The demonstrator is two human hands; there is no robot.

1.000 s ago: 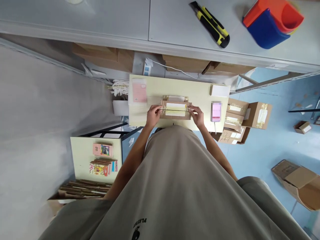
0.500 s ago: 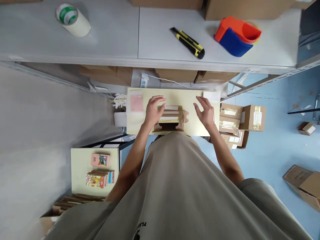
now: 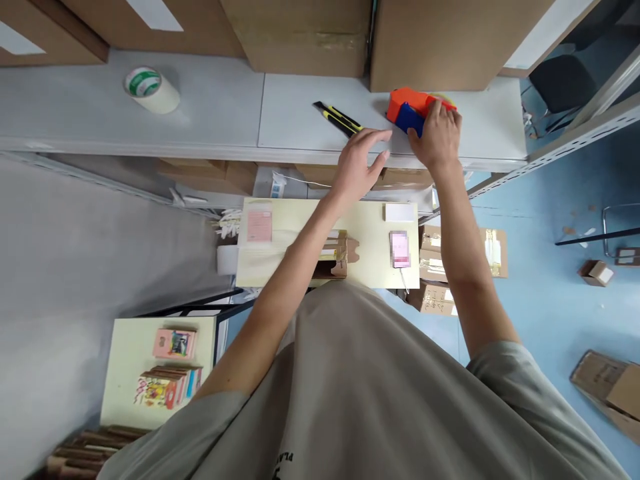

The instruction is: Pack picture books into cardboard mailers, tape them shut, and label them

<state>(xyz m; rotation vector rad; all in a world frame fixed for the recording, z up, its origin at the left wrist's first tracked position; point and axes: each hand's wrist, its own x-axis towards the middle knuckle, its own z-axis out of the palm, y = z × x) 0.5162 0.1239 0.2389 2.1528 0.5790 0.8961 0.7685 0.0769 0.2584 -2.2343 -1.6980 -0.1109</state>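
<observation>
My right hand (image 3: 440,137) is closed around the right end of an orange and blue tape dispenser (image 3: 407,110), which lies on the grey shelf. The fingers hide part of it. My left hand (image 3: 357,163) hovers at the shelf's front edge with thumb and fingers apart, holding nothing. Just beyond its fingers lies a yellow and black utility knife (image 3: 337,119), its handle end partly covered by the hand. Below, on the cream table, is a small cardboard box (image 3: 341,252), partly hidden behind my left forearm.
A tape roll (image 3: 153,91) stands on the grey shelf (image 3: 210,107) at left. Large cartons (image 3: 305,40) line its back. On the table (image 3: 373,230) lie a phone (image 3: 400,249), pink paper (image 3: 259,223) and a white stack (image 3: 399,213). Books (image 3: 173,387) sit on a lower-left table.
Both hands have moved up from above the table to the shelf. My right hand has taken hold of the tape dispenser; my left has come close to the knife. The view has shifted.
</observation>
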